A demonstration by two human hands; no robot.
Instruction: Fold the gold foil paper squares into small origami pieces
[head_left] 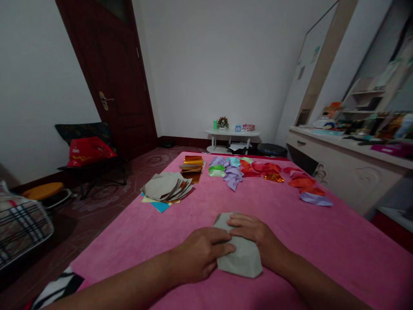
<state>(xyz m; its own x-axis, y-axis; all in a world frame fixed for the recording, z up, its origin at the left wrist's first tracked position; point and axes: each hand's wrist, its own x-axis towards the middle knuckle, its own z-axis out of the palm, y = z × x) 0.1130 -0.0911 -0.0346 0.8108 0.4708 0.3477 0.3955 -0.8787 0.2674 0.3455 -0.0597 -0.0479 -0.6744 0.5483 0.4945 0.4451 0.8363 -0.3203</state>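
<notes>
A grey sheet of folded paper (pixel 240 257) lies on the pink cloth (pixel 322 241) right in front of me. My left hand (pixel 201 254) rests on its left edge with the fingers pressed together and pointing right. My right hand (pixel 254 232) lies flat on top of the sheet, fingers stretched to the left and pressing it down. The two sets of fingertips almost meet over the paper.
A fanned stack of grey and coloured sheets (pixel 166 187) lies further back at left, shiny gold sheets (pixel 192 164) behind it. Folded paper pieces in purple (pixel 231 174), green, red (pixel 267 168) and orange spread across the far side. A dresser (pixel 348 168) stands at right, a chair (pixel 87 150) at left.
</notes>
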